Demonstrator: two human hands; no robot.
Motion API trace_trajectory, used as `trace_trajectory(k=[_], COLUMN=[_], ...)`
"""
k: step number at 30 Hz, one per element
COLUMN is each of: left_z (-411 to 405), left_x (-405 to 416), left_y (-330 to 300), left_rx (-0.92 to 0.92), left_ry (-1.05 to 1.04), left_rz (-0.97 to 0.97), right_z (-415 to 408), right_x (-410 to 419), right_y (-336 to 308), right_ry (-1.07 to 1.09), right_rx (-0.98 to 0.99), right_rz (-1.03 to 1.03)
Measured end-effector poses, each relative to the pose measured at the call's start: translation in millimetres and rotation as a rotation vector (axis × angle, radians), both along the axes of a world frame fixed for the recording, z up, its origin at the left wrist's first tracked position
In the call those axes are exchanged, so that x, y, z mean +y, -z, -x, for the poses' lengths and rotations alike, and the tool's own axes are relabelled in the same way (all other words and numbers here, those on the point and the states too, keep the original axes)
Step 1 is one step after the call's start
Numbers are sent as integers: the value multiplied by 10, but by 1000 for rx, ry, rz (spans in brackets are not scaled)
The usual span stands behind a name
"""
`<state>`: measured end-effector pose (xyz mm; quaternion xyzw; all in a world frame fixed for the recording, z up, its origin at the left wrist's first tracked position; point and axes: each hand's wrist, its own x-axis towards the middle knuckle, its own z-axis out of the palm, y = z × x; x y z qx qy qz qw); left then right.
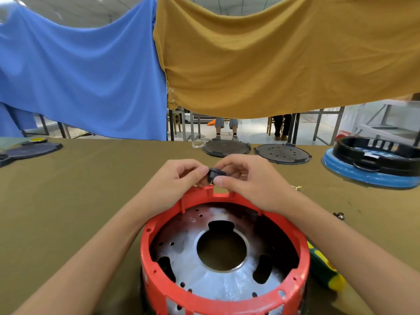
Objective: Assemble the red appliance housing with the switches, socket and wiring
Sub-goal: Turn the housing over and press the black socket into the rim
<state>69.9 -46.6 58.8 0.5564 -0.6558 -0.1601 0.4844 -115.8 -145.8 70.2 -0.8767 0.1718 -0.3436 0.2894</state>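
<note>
Switch (215, 175) between both pinching hands

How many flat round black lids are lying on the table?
3 that I can see: one lid just beyond the hands, one with holes right beside it, and one at the far left edge. Others could be out of view.

One red housing (225, 258) stands on the desk (91, 189), with one shiny metal plate (204, 264) inside it. Two hands, left (179, 178) and right (245, 178), pinch one small black switch (214, 175). Three dark round lids lie at the far edge: one on the left (31, 151) and two in the middle (226, 148) (282, 153). One black ring (377, 155) sits on one blue base (363, 176). One green and yellow tool (325, 267) lies to the right. Two cloths hang behind, one blue (86, 71), one mustard (284, 55).
</note>
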Motion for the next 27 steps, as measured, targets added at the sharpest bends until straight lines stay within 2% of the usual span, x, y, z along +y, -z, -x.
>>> trace_trajectory(k=[7,19,27], left_z=[-24,6,23], left_x=[0,22,24], left_y=[33,5,3], left_rx=[62,39,60], left_ry=[-12,-43,-58], left_rz=[22,-8,-19], right_z=[46,70,56], right_x=[-49,-8,-20], right_y=[-4,-29,-18], right_ry=[-52,-170,-78], right_rx=[0,-16,-24], right_rz=[-265,-366,-311])
